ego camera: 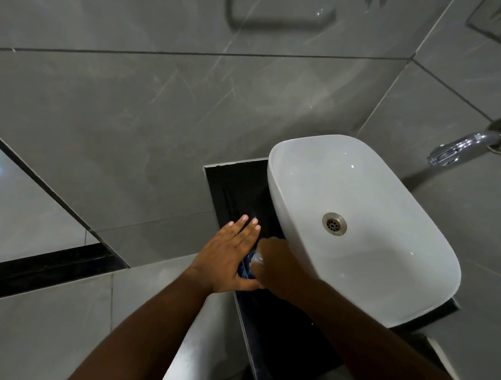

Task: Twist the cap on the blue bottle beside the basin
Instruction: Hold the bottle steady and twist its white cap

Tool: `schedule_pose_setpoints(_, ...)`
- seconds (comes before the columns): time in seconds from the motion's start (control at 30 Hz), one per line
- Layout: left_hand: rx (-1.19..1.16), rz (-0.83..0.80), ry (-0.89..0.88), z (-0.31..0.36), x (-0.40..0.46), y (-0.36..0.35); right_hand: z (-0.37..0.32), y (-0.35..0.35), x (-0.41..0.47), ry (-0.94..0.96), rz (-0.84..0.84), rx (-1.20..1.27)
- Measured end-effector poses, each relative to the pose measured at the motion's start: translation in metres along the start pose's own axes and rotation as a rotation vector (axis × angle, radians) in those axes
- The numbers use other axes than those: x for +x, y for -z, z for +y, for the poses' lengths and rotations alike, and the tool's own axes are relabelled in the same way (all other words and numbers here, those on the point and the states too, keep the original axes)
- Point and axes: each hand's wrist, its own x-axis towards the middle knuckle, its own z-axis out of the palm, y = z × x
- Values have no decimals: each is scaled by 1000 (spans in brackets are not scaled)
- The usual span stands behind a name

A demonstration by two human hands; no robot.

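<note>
Two bare forearms reach forward over a black counter (279, 331). The left hand (228, 257) has straight fingers, its palm pressed flat against the side of a blue bottle (244, 266). The right hand (280, 267) is curled closed over the bottle's top, hiding the cap. The bottle stands on the counter just left of a white basin (385, 255). A chrome tap (463, 147) juts from the grey tiled wall (160, 112).

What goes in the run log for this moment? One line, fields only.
phase: twisting | left hand: fingers straight, steadying small blue plastic bottle | right hand: closed over bottle top | cap: hidden | site: black counter beside white ceramic basin
</note>
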Motion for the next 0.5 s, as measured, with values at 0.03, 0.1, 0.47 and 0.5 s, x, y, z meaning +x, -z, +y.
schedule_pose_setpoints(0.03, 2, 2, -2, 0, 0, 0, -2, -1, 2, -12, -22, -14)
schedule_pose_setpoints(0.1, 12, 10, -6, 0, 0, 1, -4, 1, 9, -48, -176, -45)
schedule_pose_setpoints(0.47, -39, 39, 6, 2, 1, -2, -2, 2, 11, -93, -55, 48)
schedule_pose_setpoints(0.5, -38, 47, 7, 2, 1, -2, -3, 7, 9, -83, -78, 41)
